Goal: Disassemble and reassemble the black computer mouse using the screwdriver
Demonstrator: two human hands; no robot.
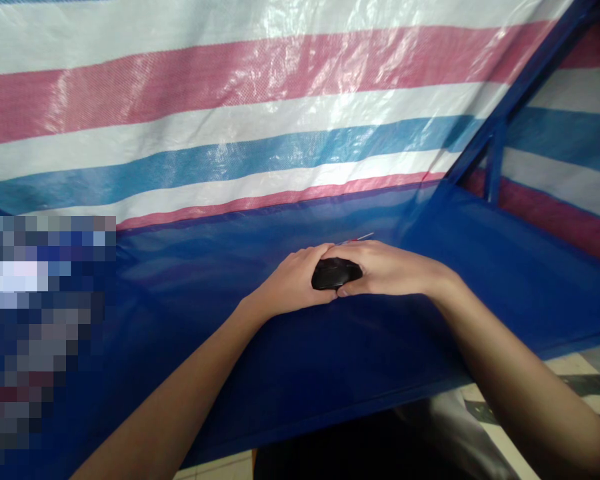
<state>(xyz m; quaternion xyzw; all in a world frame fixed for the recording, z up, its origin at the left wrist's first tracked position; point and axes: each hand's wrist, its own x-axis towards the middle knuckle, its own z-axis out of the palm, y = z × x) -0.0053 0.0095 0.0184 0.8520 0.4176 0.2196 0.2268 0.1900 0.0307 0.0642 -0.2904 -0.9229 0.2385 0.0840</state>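
Grip closed, left hand (295, 281) and right hand (393, 268) round a black mouse (336, 274) between front and back edges of the bench (190, 287), visible shell unopened, further progress unclear.

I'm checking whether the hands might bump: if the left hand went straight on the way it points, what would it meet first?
The left hand would probably meet the black object between the hands first, then the right hand; where they overlap, depth is unclear.
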